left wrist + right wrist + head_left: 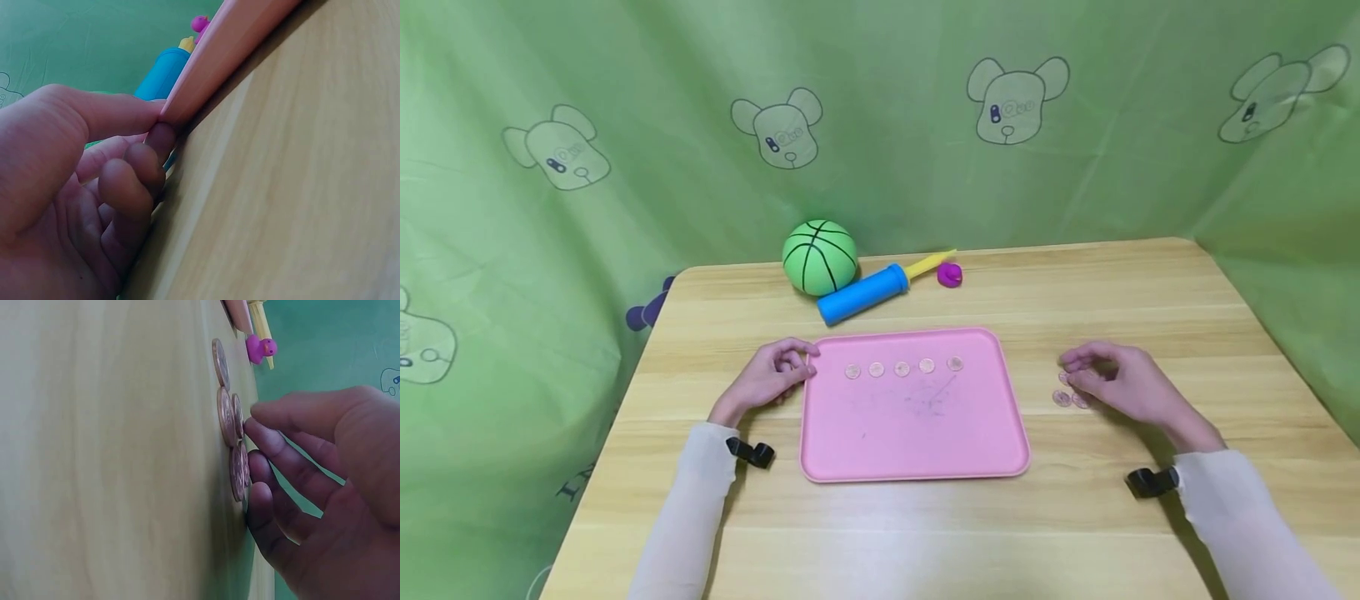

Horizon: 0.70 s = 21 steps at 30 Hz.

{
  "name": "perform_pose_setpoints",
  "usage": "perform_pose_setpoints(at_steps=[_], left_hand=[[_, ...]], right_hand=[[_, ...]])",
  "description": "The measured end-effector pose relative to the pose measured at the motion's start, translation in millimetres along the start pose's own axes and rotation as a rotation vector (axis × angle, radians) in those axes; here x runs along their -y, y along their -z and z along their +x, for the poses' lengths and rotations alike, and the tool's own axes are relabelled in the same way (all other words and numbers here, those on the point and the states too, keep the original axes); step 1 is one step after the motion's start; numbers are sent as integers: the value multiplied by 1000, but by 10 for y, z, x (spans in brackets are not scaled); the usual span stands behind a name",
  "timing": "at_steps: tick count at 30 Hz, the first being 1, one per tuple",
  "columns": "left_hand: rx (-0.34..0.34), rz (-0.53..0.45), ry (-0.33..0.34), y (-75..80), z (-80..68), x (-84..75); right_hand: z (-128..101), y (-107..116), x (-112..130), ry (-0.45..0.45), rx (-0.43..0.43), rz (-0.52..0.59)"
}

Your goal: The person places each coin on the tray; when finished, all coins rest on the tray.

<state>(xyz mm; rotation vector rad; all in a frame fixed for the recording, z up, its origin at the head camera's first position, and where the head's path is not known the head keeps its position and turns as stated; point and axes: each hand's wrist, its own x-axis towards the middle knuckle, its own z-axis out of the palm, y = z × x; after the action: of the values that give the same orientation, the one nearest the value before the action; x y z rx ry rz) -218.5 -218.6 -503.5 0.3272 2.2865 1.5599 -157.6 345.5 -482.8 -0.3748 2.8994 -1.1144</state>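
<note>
My left hand (769,372) is at the left rim of a pink tray (917,454); in the left wrist view its thumb and a fingertip pinch the tray's edge (206,62), other fingers curled beneath. A row of several copper-coloured coins (902,368) lies across the upper part of the tray. To the right of the tray, my right hand (1123,383) hovers over a small cluster of loose coins (1061,398) on the table. In the right wrist view its bent fingertips are right beside these coins (226,417), thumb and index tips close together with no coin showing between them.
Behind the tray are a green ball (820,258), a blue hand pump (863,295) with a yellow nozzle and a small purple toy duck (950,275). The wooden table (880,533) meets a green printed curtain (895,167) at the back. Each wrist wears a black camera.
</note>
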Motion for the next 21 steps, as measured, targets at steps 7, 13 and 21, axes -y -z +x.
perform_pose_setpoints(at_steps=[7,13,21], left_hand=[[-1,3,2,-3,0,1],[-6,3,6,7,3,24],[-3,12,-5,0,24,36]], right_hand=[[11,6,-14,-49,58,-33],[114,15,-3,-24,92,-66],[170,14,60,-24,176,-75]])
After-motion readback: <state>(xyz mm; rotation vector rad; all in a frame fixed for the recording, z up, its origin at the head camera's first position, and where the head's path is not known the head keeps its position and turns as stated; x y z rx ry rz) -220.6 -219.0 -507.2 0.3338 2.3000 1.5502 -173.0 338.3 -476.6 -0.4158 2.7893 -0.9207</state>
